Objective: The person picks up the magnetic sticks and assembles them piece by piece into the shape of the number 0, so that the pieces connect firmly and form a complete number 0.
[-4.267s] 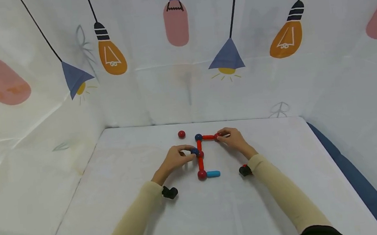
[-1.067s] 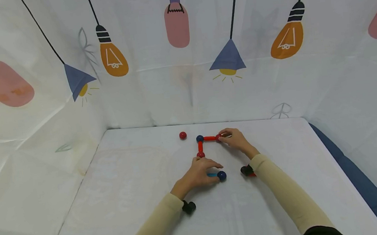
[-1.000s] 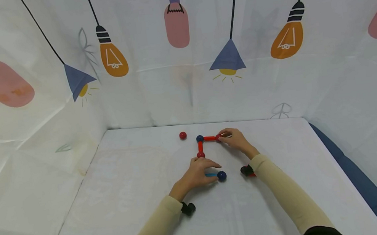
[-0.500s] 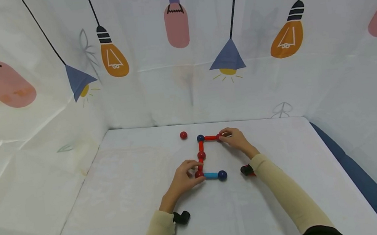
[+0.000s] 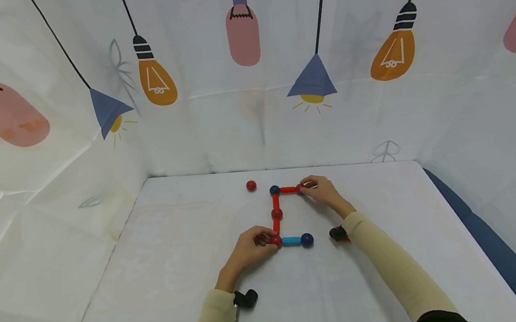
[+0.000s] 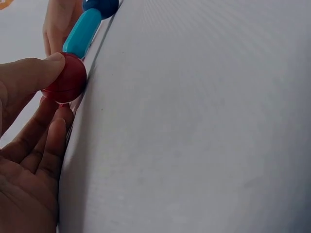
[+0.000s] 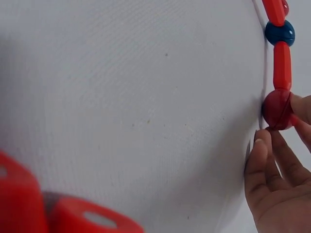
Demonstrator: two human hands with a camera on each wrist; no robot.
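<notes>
On the white table lies a chain of magnetic balls and rods. My left hand pinches its lower-left red ball between thumb and fingers. From that ball a light-blue rod runs right to a dark-blue ball, and a red rod leads up to a middle red ball. Another red rod links this to the top dark-blue ball. A red rod extends right from there to the end red ball, which my right hand pinches.
A loose red ball lies behind the chain, to its left. Blurred red pieces lie near the right wrist, partly hidden by the black wrist camera. A white printed sheet stands along the table's back edge.
My left hand has placed the dark-blue ball at the light-blue rod's free end, let go, and moved left to pinch the lower red ball. My right hand keeps its hold.
</notes>
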